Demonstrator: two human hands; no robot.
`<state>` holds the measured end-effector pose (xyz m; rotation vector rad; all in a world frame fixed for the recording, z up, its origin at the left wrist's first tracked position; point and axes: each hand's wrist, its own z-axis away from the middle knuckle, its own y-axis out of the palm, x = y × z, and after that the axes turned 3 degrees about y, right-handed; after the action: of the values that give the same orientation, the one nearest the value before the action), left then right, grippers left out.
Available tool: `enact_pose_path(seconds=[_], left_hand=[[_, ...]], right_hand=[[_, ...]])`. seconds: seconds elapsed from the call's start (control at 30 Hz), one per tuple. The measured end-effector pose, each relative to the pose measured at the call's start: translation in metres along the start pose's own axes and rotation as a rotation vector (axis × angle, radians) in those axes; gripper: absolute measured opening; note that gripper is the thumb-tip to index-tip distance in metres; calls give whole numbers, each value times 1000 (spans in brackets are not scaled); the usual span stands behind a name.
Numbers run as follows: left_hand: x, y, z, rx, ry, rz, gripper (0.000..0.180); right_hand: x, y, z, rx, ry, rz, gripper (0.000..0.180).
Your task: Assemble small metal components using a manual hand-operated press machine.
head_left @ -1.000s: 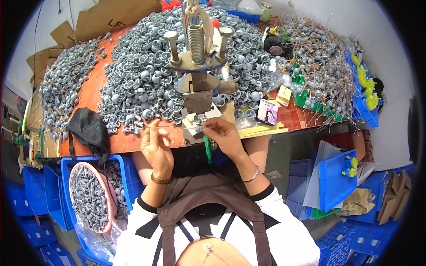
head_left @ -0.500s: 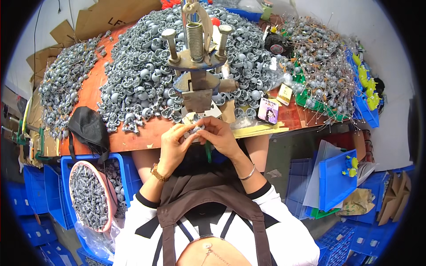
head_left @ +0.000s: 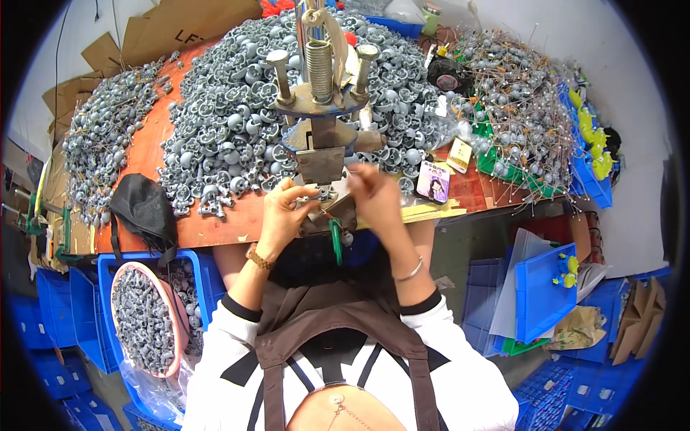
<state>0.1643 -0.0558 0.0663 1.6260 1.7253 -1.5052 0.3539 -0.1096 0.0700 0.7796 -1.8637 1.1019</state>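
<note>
A metal bench press [head_left: 321, 164] with a threaded screw and two tall bolts stands at the table's front edge. Just under its block sits a small grey plastic part [head_left: 327, 193]. The thumb and forefinger of my left hand [head_left: 284, 213] are closed at the left side of that part. To the right of the press, my right hand [head_left: 379, 201] is raised and smeared by motion, so its fingers are unclear. A green loop [head_left: 336, 241] hangs below the press between my wrists.
A heap of grey half-shell parts [head_left: 237, 108] covers the table's middle. Wired grey balls [head_left: 521, 108] lie right, more [head_left: 108, 144] left. Nearby are a black bag [head_left: 145, 212], a small purple box [head_left: 433, 181] and a pink basket [head_left: 180, 330] of grey pieces inside a blue crate [head_left: 208, 276].
My hands, together over a small grey part before, are now apart. The right has moved right and up. The left stays beside the press, and the grey part now shows under the block.
</note>
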Motion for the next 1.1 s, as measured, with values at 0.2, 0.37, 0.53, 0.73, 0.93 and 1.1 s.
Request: enact_pose_path(seconds=[0.2,0.37,0.53,0.73,0.93,1.1], left_hand=[[-3,6,1,-17,-88,-23,25],[-8,10,-4,25,-123,-115,24],[-5,4,3,-32,-106,-105,22],[-9,6,6,-13,-14,-233,26],[-38,-30,50,213,108,-289,18],[-52,-72,93,555,-470,339,19]], right_hand=[[33,-34,-127,74,194,-813,29],[79,-45,-150,103,-93,-605,39],[111,-50,-25,-158,-496,-244,33],[72,-59,31,-19,-849,21,30],[44,-102,-76,-432,-372,-136,10],[-97,-158,-174,-495,-33,481,19]])
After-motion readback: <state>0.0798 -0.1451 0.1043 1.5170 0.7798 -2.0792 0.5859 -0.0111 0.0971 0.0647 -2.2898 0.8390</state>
